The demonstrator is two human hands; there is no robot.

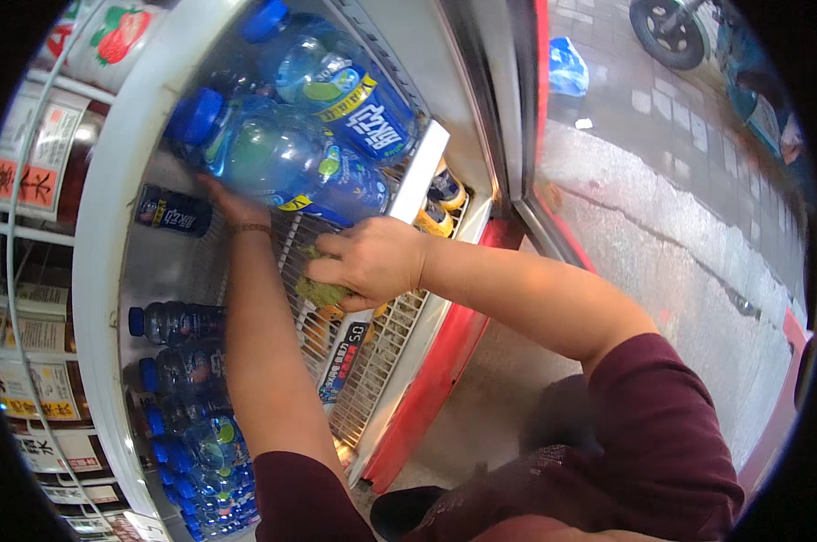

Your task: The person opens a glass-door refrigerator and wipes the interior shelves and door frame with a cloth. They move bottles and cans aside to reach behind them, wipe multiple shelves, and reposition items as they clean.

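Observation:
My right hand [367, 264] grips a crumpled green cloth [323, 288] against a white wire shelf [371, 379] inside a drinks refrigerator. My left hand [235, 203] reaches in beside a large blue-capped drink bottle [266, 156], its fingers partly hidden behind the bottle; whether it grips the bottle I cannot tell. Another large bottle with a blue label [361, 108] lies beyond that one in the picture. Below my left hand's wrist, a small dark blue bottle or can [173, 211] shows on the left. A price strip [344, 359] runs along the shelf edge near the cloth.
Several blue-capped bottles [205, 433] stand in rows at the lower left. Yellow-and-dark containers [442, 196] show under the shelf. The open refrigerator door [540, 169] is on the right. A wire rack of drinks [42, 237] lines the far left, and a parked scooter's wheel [669, 34] is outside.

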